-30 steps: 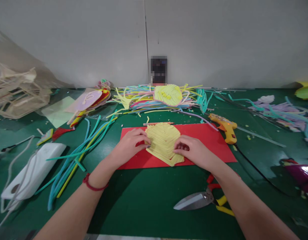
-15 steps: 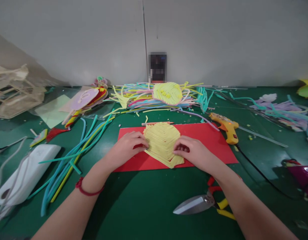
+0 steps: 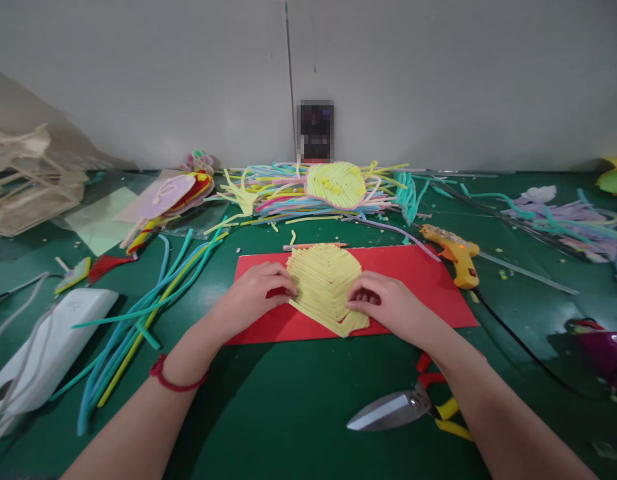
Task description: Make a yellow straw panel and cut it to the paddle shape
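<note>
The far side of the scene is being closed off by a grey wall [image 3: 163, 80], against which a dark, blurred-out object [image 3: 315, 130] is being propped. Everything else is being carried by a green tabletop [image 3: 268, 427]. Its middle is being covered by a red sheet [image 3: 413, 280], behind which the space is being filled by a heap of coloured strips [image 3: 283, 210], topped by a round yellow-green piece [image 3: 335, 185]. The left side is being crowded by a pale openwork frame [image 3: 18, 213], a white device [image 3: 83, 320] with its cord, and loose blue, green and yellow strips [image 3: 138, 343]. On the red sheet, the pale yellow panel [image 3: 328, 287] is being held flat, its left edge being pinched by the left grip [image 3: 265, 293] and its right edge by the right grip [image 3: 383, 300]. In front of the sheet, the handles of the scissors [image 3: 388, 412] are being partly hidden by the right forearm. The sheet's right end is being overlapped by a yellow glue gun [image 3: 461, 257]. The middle of a pencil [image 3: 295, 247] is being covered by the panel's far edge.
</note>
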Action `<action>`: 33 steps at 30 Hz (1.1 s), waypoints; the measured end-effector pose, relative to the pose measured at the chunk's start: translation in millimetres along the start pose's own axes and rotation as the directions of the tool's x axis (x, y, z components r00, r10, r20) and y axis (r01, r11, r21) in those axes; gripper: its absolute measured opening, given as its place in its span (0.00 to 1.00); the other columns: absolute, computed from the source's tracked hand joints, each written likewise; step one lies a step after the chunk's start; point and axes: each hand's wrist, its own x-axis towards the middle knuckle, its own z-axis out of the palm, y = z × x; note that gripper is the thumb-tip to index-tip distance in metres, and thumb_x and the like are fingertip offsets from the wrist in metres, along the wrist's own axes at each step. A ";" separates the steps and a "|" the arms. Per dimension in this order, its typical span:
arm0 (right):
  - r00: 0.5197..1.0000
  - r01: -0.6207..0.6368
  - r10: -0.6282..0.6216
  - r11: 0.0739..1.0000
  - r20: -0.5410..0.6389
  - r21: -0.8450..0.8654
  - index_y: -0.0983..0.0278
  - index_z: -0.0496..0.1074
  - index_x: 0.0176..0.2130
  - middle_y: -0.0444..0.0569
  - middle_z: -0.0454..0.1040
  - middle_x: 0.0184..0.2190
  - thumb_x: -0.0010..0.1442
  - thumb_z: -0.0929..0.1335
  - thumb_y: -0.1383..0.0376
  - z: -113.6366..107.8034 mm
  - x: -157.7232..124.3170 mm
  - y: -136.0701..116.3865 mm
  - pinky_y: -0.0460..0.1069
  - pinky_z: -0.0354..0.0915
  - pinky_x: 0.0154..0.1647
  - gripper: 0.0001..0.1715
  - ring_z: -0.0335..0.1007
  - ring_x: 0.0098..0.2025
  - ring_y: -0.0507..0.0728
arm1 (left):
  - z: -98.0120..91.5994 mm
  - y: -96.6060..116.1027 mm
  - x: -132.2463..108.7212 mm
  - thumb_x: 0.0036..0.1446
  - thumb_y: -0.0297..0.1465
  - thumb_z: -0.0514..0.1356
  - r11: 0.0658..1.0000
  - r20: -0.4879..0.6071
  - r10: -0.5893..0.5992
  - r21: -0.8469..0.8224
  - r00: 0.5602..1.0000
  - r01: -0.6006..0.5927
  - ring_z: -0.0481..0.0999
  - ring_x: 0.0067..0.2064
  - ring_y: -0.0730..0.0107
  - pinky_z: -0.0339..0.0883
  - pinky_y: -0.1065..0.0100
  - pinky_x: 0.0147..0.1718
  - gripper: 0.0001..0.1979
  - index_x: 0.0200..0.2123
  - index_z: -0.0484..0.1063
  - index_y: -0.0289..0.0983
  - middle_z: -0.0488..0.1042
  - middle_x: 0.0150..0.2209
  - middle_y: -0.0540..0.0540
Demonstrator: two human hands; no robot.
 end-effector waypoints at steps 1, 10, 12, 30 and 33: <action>1.000 0.001 -0.001 1.000 0.000 0.000 0.61 0.69 0.29 0.44 0.70 0.29 0.54 0.69 0.69 0.0 0.0 0.2 0.46 0.64 0.31 0.04 0.67 0.30 0.51 | 0.0 0.0 0.4 0.59 0.26 0.55 1.000 -0.003 0.002 0.002 1.000 -0.002 0.72 0.41 0.69 0.66 0.66 0.42 0.08 0.34 0.75 0.40 0.73 0.38 0.48; 1.000 -0.001 0.001 1.000 0.006 0.004 0.62 0.69 0.29 0.43 0.70 0.30 0.55 0.69 0.68 -0.3 0.4 0.9 0.46 0.63 0.31 0.04 0.66 0.31 0.50 | 1.1 0.3 0.5 0.59 0.26 0.55 1.000 -0.012 0.019 0.005 1.000 -0.019 0.72 0.40 0.70 0.66 0.68 0.41 0.09 0.33 0.74 0.39 0.73 0.37 0.49; 1.000 -0.003 0.003 1.000 0.005 0.003 0.62 0.69 0.29 0.44 0.70 0.30 0.55 0.69 0.69 -0.6 0.3 0.0 0.46 0.63 0.31 0.04 0.66 0.30 0.50 | 1.5 0.5 0.8 0.59 0.26 0.55 1.000 -0.012 0.024 0.006 1.000 -0.023 0.72 0.40 0.70 0.66 0.67 0.41 0.09 0.32 0.74 0.39 0.73 0.37 0.48; 0.979 0.181 -0.174 0.982 0.108 -0.057 0.57 0.75 0.38 0.47 0.69 0.41 0.56 0.70 0.61 -17.2 -7.7 3.7 0.52 0.63 0.48 0.08 0.66 0.46 0.56 | 25.7 44.7 1.2 0.60 0.31 0.57 0.995 -0.269 0.086 0.069 0.959 -0.070 0.73 0.40 0.67 0.66 0.62 0.41 0.06 0.37 0.74 0.40 0.76 0.36 0.47; 0.966 0.235 -0.223 0.969 0.133 -0.080 0.57 0.75 0.38 0.46 0.69 0.41 0.55 0.70 0.65 -12.2 -7.6 3.5 0.52 0.62 0.50 0.08 0.65 0.46 0.56 | 40.9 49.4 2.1 0.58 0.31 0.60 0.995 -0.207 0.088 0.058 0.974 -0.078 0.72 0.40 0.67 0.64 0.61 0.43 0.04 0.36 0.74 0.40 0.76 0.36 0.49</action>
